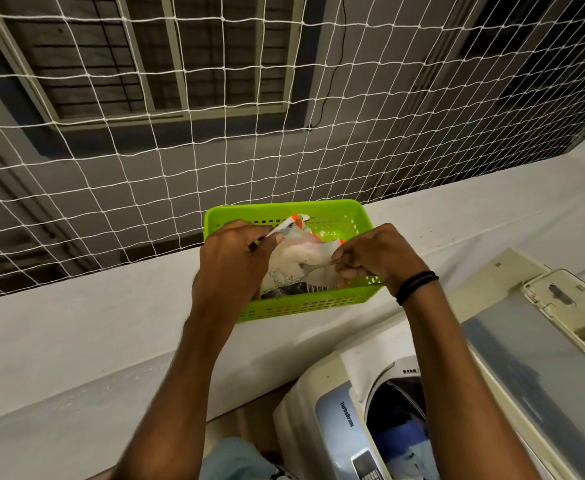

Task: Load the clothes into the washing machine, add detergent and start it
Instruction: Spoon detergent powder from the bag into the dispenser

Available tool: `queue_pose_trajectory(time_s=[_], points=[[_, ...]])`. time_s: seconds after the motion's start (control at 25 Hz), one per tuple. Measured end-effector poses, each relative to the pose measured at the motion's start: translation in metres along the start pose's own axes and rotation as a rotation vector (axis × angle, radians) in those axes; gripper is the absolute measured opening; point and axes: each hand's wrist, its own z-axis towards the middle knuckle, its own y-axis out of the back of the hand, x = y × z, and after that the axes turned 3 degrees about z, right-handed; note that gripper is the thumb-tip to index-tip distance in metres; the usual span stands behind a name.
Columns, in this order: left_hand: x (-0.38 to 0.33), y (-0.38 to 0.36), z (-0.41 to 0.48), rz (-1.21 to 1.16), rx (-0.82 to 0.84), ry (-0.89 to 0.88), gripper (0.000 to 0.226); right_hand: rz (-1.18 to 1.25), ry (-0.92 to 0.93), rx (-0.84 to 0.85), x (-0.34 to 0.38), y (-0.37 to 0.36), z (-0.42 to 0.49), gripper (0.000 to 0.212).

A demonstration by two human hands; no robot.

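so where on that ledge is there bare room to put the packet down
The white ledge is bare left of the green basket, and bare again to its right, up to the raised washer lid. The basket itself is crowded: detergent packet, left hand, right hand.

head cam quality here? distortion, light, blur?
Head view: strong wide-angle bend, the ledge and net curve; dim, flat light, no glare; left hand and right hand slightly soft on the detergent packet; washing machine drum interior dark.
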Motion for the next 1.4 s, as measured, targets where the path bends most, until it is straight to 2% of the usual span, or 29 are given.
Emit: queue_pose_trajectory(time_s=[0.16,0.44,0.84,1.16,1.4], points=[[0.0,-0.001,0.0,0.013,0.031,0.031,0.022,0.122,0.003,-0.022,-0.001,0.013,-0.011,0.027],[-0.003,0.001,0.0,-0.014,0.042,0.066,0.021,0.357,-0.018,0.04,-0.006,0.028,-0.024,0.026],[-0.006,0.004,-0.003,-0.005,0.046,0.022,0.02,0.411,0.002,0.038,-0.012,0.031,-0.031,0.025],[-0.025,0.0,-0.014,0.009,0.094,-0.035,0.028,0.46,0.039,-0.097,-0.035,0.064,-0.058,0.025],[-0.089,-0.013,-0.042,-0.225,-0.072,-0.055,0.015,0.558,-0.032,-0.245,-0.082,0.101,-0.093,0.023]])
